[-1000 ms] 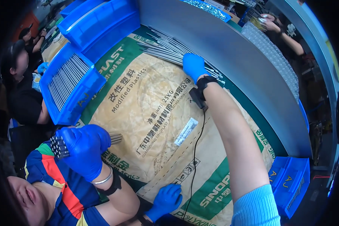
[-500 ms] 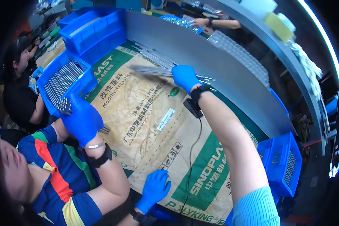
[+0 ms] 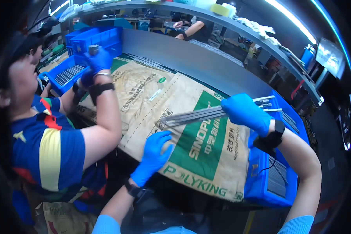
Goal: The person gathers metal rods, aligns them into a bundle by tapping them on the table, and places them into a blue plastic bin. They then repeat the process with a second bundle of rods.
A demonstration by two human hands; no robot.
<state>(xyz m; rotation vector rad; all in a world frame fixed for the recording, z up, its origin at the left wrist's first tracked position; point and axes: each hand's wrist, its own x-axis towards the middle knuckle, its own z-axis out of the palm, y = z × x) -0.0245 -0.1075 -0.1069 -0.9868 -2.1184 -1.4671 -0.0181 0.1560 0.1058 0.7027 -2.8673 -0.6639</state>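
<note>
My right hand (image 3: pixel 245 111), in a blue glove with a black band at the wrist, is closed around a bundle of thin metal rods (image 3: pixel 199 115). The rods slant over the printed paper sack (image 3: pixel 234 140) that covers the table, their far ends poking out past my knuckles towards the blue bins on the right. My left hand (image 3: pixel 154 154), gloved in blue too, is held over the sack's near edge with its fingers apart and nothing in it. More rods (image 3: pixel 148 62) lie along the far side, against the grey metal panel.
Two blue bins with rods, a nearer one (image 3: pixel 257 177) and a farther one (image 3: pixel 275 103), flank the table's right side. A co-worker in a striped shirt (image 3: pixel 50 152) raises a gloved hand (image 3: pixel 99 60) at left, beside a blue rod bin (image 3: pixel 52 78). The grey panel (image 3: pixel 175 58) borders the back.
My right hand has come away from the far rods, moving right and nearer with a bundle in it. The view has turned, and the co-worker's hand with short rods has risen.
</note>
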